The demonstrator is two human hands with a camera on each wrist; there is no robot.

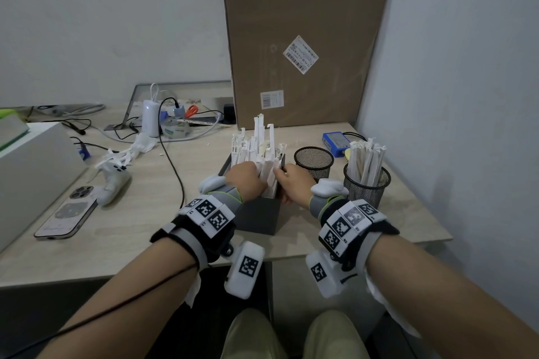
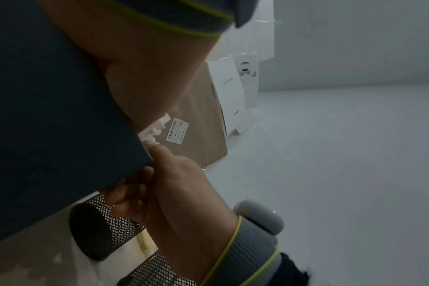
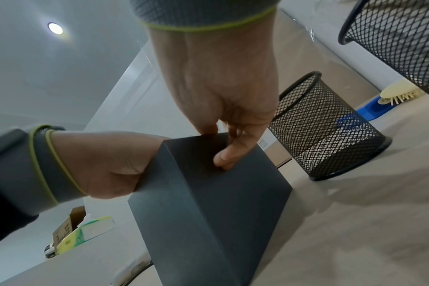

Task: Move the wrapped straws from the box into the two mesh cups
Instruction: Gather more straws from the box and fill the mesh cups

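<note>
A black box (image 1: 259, 214) stands at the table's front middle, packed with upright white wrapped straws (image 1: 256, 146). My left hand (image 1: 245, 179) reaches in from the left, its fingers curled into the bunch of straws and hidden among them. My right hand (image 1: 293, 182) grips the box's right rim; in the right wrist view its fingers (image 3: 229, 154) curl down over the outer wall of the box (image 3: 220, 203). Right of the box stands an empty mesh cup (image 1: 313, 160). A second mesh cup (image 1: 367, 186), nearer the table's right edge, holds many wrapped straws (image 1: 367, 159).
A tall cardboard carton (image 1: 303, 38) stands right behind the box. A blue device (image 1: 336, 143) lies behind the cups. To the left are a phone (image 1: 65, 213), a white game controller (image 1: 112, 181), torn wrappers (image 1: 131, 150), cables and a power strip (image 1: 151, 116).
</note>
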